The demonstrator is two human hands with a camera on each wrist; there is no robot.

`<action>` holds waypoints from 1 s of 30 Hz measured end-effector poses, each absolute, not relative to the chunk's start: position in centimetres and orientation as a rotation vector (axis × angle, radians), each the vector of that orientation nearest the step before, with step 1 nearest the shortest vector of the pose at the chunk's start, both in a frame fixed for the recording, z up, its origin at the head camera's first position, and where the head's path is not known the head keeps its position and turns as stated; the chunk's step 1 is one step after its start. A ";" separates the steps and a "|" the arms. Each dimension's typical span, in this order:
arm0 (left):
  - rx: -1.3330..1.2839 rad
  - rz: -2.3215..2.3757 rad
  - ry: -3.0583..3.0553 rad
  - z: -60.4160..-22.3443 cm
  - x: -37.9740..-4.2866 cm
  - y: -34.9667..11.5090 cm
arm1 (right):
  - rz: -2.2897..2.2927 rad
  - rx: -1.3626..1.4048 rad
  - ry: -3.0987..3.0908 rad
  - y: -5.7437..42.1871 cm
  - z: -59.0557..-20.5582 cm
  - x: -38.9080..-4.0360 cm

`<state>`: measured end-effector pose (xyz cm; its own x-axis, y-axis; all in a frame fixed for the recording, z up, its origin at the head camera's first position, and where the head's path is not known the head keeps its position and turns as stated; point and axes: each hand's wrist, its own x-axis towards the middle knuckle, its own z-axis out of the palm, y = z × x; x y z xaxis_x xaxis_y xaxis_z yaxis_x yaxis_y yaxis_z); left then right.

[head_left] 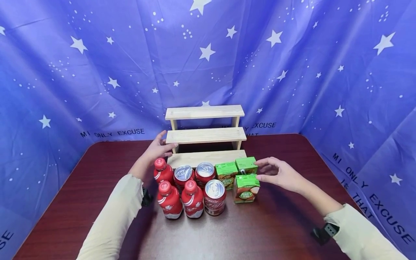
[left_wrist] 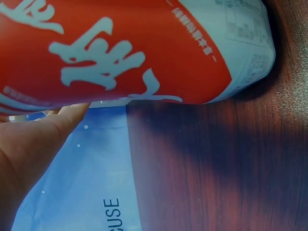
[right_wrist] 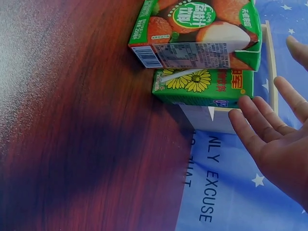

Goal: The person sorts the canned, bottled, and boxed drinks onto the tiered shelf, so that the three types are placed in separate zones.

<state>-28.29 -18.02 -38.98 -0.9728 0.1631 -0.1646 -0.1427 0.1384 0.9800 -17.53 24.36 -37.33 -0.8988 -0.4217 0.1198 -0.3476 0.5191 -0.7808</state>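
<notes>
Three boxy green cartons with smooth, printed sides are standing at the right end of a cluster of drinks, just in front of a stepped rack of pale, straight-edged wood. The right hand is hovering beside them, its grip standing wide with the fingers apart and holding nothing; its fingertips are sitting right by a flowered carton, though whether they are touching it I cannot tell. The left hand is lying beside the rack's left end, its grip loosely parted and showing nothing held; contact with the wood is staying unclear. Next to the cartons, three cylindrical cans are showing shiny metal lids, and to their left three rounded red bottles are standing under red caps. All the drinks are resting upright on a glossy, reddish-brown, grained tabletop. Behind, creased blue cloth with white stars is hanging
</notes>
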 end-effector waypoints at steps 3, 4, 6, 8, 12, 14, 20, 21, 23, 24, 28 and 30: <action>0.003 1.911 2.195 -39.1 -28.3 -18.1 | -1.352 -0.691 2.660 24.3 -37.6 -17.5; 0.001 1.902 2.204 -39.1 -28.4 -18.1 | -1.356 -0.694 2.649 24.2 -37.6 -17.5; -0.004 1.893 2.213 -39.2 -28.4 -18.1 | -1.363 -0.695 2.620 24.1 -37.8 -17.4; -0.008 1.890 2.220 -39.3 -28.4 -18.0 | -1.360 -0.692 2.593 24.0 -38.0 -17.4; -0.010 1.884 2.235 -38.9 -28.2 -17.8 | -1.333 -0.697 2.561 23.8 -38.5 -17.4; -0.012 1.882 2.246 -38.5 -27.9 -17.6 | -1.324 -0.703 2.540 23.7 -38.8 -17.3; -0.016 1.867 2.313 -39.9 -28.6 -17.8 | -1.325 -0.659 2.498 23.3 -39.8 -16.9; -0.016 1.866 2.315 -40.0 -28.6 -17.8 | -1.325 -0.651 2.505 23.2 -39.9 -16.9; -0.012 1.867 2.316 -40.2 -28.6 -17.9 | -1.350 -0.641 2.509 23.1 -40.3 -16.7; -0.013 1.871 2.313 -40.2 -28.6 -17.9 | -1.368 -0.642 2.511 23.0 -40.4 -16.7; -0.030 1.907 2.279 -40.3 -28.7 -17.8 | -1.431 -0.647 2.528 22.8 -40.9 -16.4; -0.047 1.928 2.266 -40.3 -28.7 -17.7 | -1.467 -0.654 2.533 22.7 -41.0 -16.2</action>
